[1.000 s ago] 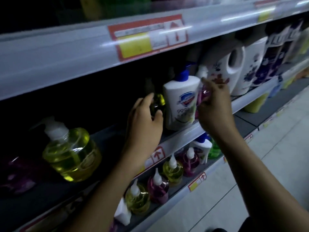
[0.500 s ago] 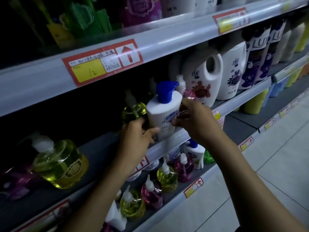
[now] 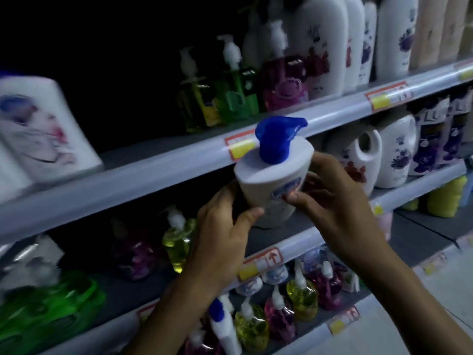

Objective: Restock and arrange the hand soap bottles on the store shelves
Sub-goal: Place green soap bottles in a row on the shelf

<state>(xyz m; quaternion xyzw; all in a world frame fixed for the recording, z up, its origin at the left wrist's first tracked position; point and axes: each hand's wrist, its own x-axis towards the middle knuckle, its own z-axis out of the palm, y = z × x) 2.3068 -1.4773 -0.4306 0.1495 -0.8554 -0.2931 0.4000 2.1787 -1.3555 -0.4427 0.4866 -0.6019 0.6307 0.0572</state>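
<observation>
A white hand soap bottle (image 3: 273, 185) with a blue pump top is held in front of the middle shelf (image 3: 302, 252), tilted toward me. My left hand (image 3: 225, 239) grips its lower left side, thumb across the front. My right hand (image 3: 335, 201) holds its right side, fingertips on the label. The bottle's base is hidden behind my hands. A yellow pump bottle (image 3: 178, 242) and a dark purple one (image 3: 135, 254) stand on the same shelf to the left.
Yellow, green and purple pump bottles (image 3: 238, 90) line the upper shelf, with tall white bottles (image 3: 325, 44) to their right. White jugs (image 3: 363, 157) stand right of my hands. The lower shelf holds several small yellow and pink pump bottles (image 3: 302, 298). Green bottles (image 3: 48, 301) sit lower left.
Both hands have closed on the white bottle and lifted it off the middle shelf toward me. My view has swung up and left, bringing the upper shelf into sight.
</observation>
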